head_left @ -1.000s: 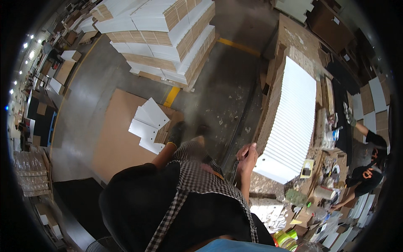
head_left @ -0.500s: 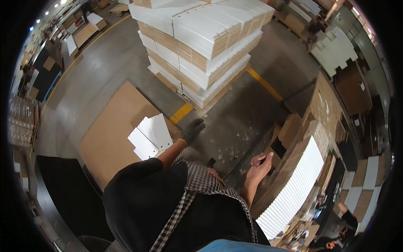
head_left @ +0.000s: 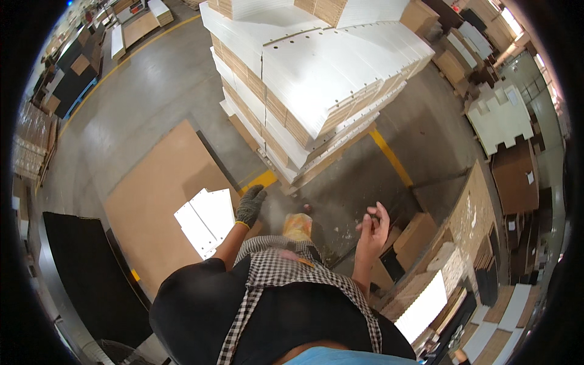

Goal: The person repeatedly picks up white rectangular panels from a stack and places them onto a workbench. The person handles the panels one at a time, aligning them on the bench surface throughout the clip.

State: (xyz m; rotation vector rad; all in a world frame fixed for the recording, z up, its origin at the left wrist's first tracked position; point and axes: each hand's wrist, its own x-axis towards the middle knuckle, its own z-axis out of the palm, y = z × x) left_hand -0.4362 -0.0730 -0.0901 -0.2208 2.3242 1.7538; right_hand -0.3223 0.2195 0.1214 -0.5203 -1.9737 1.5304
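My left hand (head_left: 250, 205) wears a grey work glove and hangs with fingers apart, holding nothing, just right of a small pile of white flat sheets (head_left: 207, 220) lying on a brown board (head_left: 155, 204). My right hand (head_left: 373, 227) is bare, raised at my side with fingers loosely curled and nothing in it. Ahead of both hands stands a tall stack of white and brown cardboard sheets (head_left: 310, 85) on the concrete floor. A yellowish shoe (head_left: 297, 226) shows below between my hands.
A yellow floor line (head_left: 392, 158) runs past the tall stack. Brown cartons and upright white sheets (head_left: 426, 304) crowd the right side. A black mat (head_left: 85, 267) lies at the left. More stacks and pallets (head_left: 499, 115) stand at the far right and far left.
The view has swung toward the tall cardboard stack, which is now closer and larger. My right hand has come away from the upright white sheets at the right and is raised.
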